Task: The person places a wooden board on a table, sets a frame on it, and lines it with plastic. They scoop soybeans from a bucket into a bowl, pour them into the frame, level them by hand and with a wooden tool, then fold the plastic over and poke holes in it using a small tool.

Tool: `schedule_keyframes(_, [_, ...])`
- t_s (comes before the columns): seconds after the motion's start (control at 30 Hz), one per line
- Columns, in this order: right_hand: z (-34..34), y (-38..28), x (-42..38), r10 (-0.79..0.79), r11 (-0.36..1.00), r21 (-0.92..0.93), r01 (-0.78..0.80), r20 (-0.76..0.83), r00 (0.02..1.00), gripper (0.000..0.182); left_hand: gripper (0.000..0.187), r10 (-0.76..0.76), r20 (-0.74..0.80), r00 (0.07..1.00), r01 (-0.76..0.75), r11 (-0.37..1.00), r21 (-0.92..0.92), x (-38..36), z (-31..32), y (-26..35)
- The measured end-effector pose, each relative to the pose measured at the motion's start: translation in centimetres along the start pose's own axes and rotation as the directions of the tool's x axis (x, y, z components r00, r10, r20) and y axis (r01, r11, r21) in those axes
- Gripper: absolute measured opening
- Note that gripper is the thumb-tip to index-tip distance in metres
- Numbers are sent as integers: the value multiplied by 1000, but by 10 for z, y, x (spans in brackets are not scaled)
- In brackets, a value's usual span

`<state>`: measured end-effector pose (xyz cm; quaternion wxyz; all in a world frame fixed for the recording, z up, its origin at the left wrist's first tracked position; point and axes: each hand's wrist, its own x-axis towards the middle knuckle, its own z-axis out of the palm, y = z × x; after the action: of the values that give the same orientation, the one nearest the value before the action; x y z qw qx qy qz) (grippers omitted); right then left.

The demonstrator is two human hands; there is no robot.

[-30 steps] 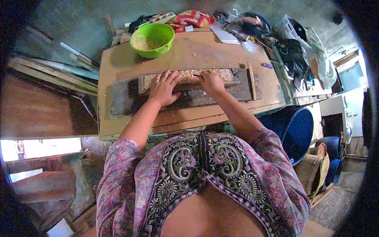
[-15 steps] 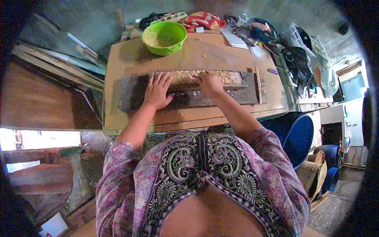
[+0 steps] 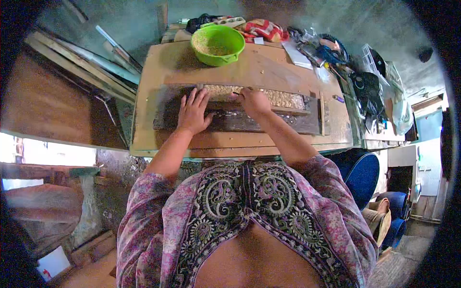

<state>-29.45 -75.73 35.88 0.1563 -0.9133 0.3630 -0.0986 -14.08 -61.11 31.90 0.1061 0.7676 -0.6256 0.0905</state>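
Note:
A long, narrow wooden mould [image 3: 283, 110] lies on a dark wooden board [image 3: 168, 113], filled with a pale, chunky, grain-like mixture [image 3: 283, 99]. Flat near the mould's left end rests my left hand [image 3: 194, 113], fingers spread over its edge and thumb pointing right. My right hand [image 3: 255, 103] is closed over the middle of the mixture, pinching a small slim tool [image 3: 236, 93] whose dark end points left. Most of that tool is hidden by my fingers, so I cannot tell its kind.
A green bowl [image 3: 218, 45] with more pale mixture stands at the back of the table [image 3: 269, 72]. A thin wooden strip [image 3: 322, 113] and a purple lighter-like object [image 3: 339, 99] lie to the right. Red patterned cloth [image 3: 264, 30], papers [image 3: 297, 55] and black bags [image 3: 363, 86] crowd the far edges.
The view has shifted, so the table and bowl appear further right. Both hands now sit slightly further left along the mould, the right one still closed on the small tool.

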Motion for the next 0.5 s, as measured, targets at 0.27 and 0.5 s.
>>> schedule_keyframes(0.27, [25,-16,21,-68,997,25,69,-32,997,22,61,-33,32,999,31,998,62,-1,22,-12])
schedule_keyframes(0.5, [21,-39,22,-61,986,-146,79,128,990,22,62,3,-91,996,11,988,152,-4,35,-17])
